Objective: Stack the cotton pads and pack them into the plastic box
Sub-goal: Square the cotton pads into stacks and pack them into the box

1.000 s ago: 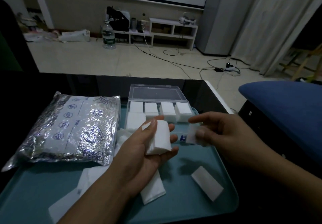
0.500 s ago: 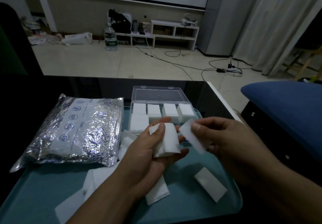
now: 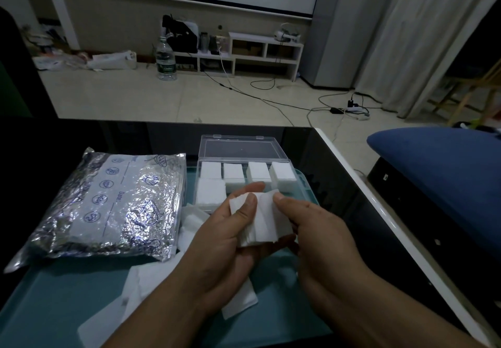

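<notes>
- Stacking step: small stack of white square cotton pads [image 3: 261, 219] cupped in left hand [image 3: 226, 242], thumb pressed on top.
- Right hand [image 3: 315, 228] fingers pinching the stack's right edge, apparently squaring it.
- Just beyond: clear hinged plastic box [image 3: 245, 178], lid open, on teal tray [image 3: 67, 293].
- Next, likely: gathering loose white pads [image 3: 238, 300], then lowering stack into box's empty front space.

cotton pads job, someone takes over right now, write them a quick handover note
Left hand holds a stack of cotton pads in its palm, thumb on top. Right hand grips the stack's right edge.
Plastic box, lid open, sits at the far end of the teal tray.
Done: five stacks in the box.
Left: pack the held stack, then stack and pack the loose pads lying on the tray.
</notes>
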Action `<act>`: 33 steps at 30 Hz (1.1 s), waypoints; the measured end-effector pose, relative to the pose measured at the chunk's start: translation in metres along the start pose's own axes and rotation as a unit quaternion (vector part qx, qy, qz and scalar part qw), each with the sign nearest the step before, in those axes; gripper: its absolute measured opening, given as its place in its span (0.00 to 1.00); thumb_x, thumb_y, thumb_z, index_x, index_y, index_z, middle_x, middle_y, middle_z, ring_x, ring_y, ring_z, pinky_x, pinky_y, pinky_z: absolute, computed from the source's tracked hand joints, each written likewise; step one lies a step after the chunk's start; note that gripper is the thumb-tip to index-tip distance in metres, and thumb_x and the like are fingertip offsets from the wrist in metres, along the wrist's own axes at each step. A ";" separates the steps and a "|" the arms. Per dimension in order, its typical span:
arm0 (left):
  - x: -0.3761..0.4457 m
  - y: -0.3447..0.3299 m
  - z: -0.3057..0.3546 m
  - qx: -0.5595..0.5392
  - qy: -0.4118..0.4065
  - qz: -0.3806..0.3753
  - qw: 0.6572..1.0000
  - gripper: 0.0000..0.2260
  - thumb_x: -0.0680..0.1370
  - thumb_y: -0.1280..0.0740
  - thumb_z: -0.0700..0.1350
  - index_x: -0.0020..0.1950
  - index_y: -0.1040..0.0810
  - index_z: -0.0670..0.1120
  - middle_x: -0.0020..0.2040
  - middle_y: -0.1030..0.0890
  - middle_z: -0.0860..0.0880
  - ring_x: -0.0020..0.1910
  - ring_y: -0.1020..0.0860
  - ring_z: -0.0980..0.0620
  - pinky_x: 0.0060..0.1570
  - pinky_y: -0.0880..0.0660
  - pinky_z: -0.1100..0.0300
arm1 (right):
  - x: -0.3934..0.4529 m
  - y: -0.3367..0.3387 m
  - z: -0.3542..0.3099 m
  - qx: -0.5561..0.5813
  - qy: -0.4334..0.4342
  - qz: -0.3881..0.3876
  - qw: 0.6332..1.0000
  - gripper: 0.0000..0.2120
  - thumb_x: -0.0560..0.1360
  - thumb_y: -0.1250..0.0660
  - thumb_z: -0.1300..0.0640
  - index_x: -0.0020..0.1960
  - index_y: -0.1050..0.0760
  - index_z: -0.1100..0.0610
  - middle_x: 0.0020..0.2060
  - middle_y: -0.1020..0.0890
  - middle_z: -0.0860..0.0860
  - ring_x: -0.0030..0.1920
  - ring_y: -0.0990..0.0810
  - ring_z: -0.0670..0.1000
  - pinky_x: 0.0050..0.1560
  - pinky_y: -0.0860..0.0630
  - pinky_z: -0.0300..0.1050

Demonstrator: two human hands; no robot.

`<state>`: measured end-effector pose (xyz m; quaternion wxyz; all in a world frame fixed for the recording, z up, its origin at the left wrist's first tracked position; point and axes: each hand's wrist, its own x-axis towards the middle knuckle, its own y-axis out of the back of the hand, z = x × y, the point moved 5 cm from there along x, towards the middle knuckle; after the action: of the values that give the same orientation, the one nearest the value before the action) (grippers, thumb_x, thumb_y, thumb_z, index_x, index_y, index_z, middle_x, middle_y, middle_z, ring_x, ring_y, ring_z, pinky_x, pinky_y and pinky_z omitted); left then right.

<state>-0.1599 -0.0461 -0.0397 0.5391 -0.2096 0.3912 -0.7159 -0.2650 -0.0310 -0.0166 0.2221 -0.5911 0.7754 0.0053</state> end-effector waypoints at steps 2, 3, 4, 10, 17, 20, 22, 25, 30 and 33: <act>0.000 0.001 0.001 -0.002 0.005 0.005 1.000 0.16 0.73 0.35 0.45 0.60 0.22 0.43 0.55 0.17 0.39 0.50 0.16 0.43 0.48 0.19 0.42 | 0.003 0.002 0.000 -0.014 0.010 -0.003 1.000 0.07 0.74 0.29 0.56 0.46 0.17 0.60 0.39 0.14 0.54 0.42 0.15 0.53 0.35 0.19 0.44; 0.000 0.001 0.001 -0.007 0.011 0.007 1.000 0.17 0.73 0.35 0.45 0.60 0.22 0.43 0.55 0.17 0.38 0.50 0.16 0.42 0.47 0.19 0.42 | 0.004 0.003 -0.002 -0.043 0.028 -0.004 0.999 0.08 0.75 0.30 0.55 0.44 0.17 0.59 0.38 0.14 0.53 0.43 0.15 0.51 0.38 0.18 0.44; 0.000 0.001 0.001 -0.015 0.016 0.008 1.000 0.18 0.73 0.35 0.46 0.61 0.23 0.43 0.56 0.17 0.38 0.51 0.17 0.41 0.46 0.19 0.44 | 0.005 0.003 -0.007 -0.083 0.053 -0.011 0.995 0.08 0.76 0.32 0.55 0.43 0.17 0.58 0.37 0.14 0.50 0.41 0.16 0.47 0.37 0.19 0.40; 0.000 0.001 0.005 -0.068 0.022 0.029 0.997 0.18 0.74 0.36 0.45 0.62 0.24 0.39 0.57 0.18 0.35 0.47 0.16 0.39 0.38 0.19 0.49 | 0.013 0.007 -0.042 -0.383 0.248 -0.098 0.884 0.13 0.77 0.33 0.52 0.61 0.25 0.45 0.52 0.20 0.40 0.48 0.23 0.33 0.43 0.24 0.29; 0.002 0.003 0.004 -0.062 0.008 0.025 0.998 0.18 0.78 0.38 0.45 0.64 0.25 0.38 0.49 0.17 0.38 0.44 0.16 0.43 0.41 0.18 0.50 | 0.007 0.003 -0.037 -0.602 0.370 -0.255 0.660 0.27 0.72 0.31 0.43 0.70 0.31 0.42 0.65 0.30 0.34 0.65 0.31 0.37 0.66 0.30 0.39; 0.001 0.002 0.005 -0.073 0.007 0.030 0.997 0.17 0.77 0.38 0.44 0.63 0.25 0.39 0.45 0.17 0.37 0.39 0.16 0.44 0.33 0.19 0.53 | 0.006 0.002 -0.037 -0.563 0.390 -0.244 0.686 0.20 0.73 0.34 0.43 0.64 0.23 0.46 0.60 0.25 0.36 0.60 0.27 0.38 0.61 0.26 0.39; 0.001 0.002 0.006 -0.074 0.007 0.030 0.997 0.17 0.76 0.37 0.44 0.63 0.25 0.39 0.46 0.17 0.37 0.40 0.16 0.43 0.33 0.19 0.54 | 0.006 0.001 -0.039 -0.547 0.402 -0.229 0.697 0.20 0.73 0.35 0.42 0.62 0.21 0.47 0.58 0.23 0.38 0.59 0.25 0.39 0.59 0.24 0.41; 0.001 0.004 0.005 -0.070 0.006 0.030 0.997 0.17 0.79 0.39 0.45 0.66 0.26 0.39 0.51 0.18 0.36 0.43 0.16 0.43 0.35 0.19 0.53 | 0.006 0.001 -0.037 -0.560 0.406 -0.217 0.689 0.22 0.73 0.38 0.37 0.63 0.22 0.45 0.60 0.25 0.38 0.61 0.27 0.39 0.60 0.24 0.43; 0.003 0.007 0.005 -0.053 -0.008 0.034 0.998 0.16 0.79 0.39 0.46 0.64 0.25 0.41 0.50 0.18 0.39 0.43 0.17 0.45 0.42 0.18 0.50 | 0.003 -0.004 -0.028 -0.583 0.424 -0.235 0.652 0.20 0.77 0.42 0.41 0.63 0.23 0.47 0.61 0.26 0.40 0.59 0.26 0.40 0.58 0.24 0.41; 0.002 0.007 0.006 -0.049 -0.010 0.037 0.998 0.14 0.80 0.40 0.45 0.62 0.24 0.41 0.47 0.17 0.40 0.42 0.16 0.46 0.42 0.17 0.50 | 0.002 -0.005 -0.030 -0.565 0.434 -0.232 0.663 0.19 0.76 0.40 0.43 0.60 0.21 0.51 0.58 0.23 0.42 0.56 0.24 0.41 0.55 0.23 0.40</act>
<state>-0.1525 -0.0509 -0.0420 0.5585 -0.2286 0.4279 -0.6728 -0.2711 -0.0421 0.0114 -0.5217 -0.6991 0.4705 0.1333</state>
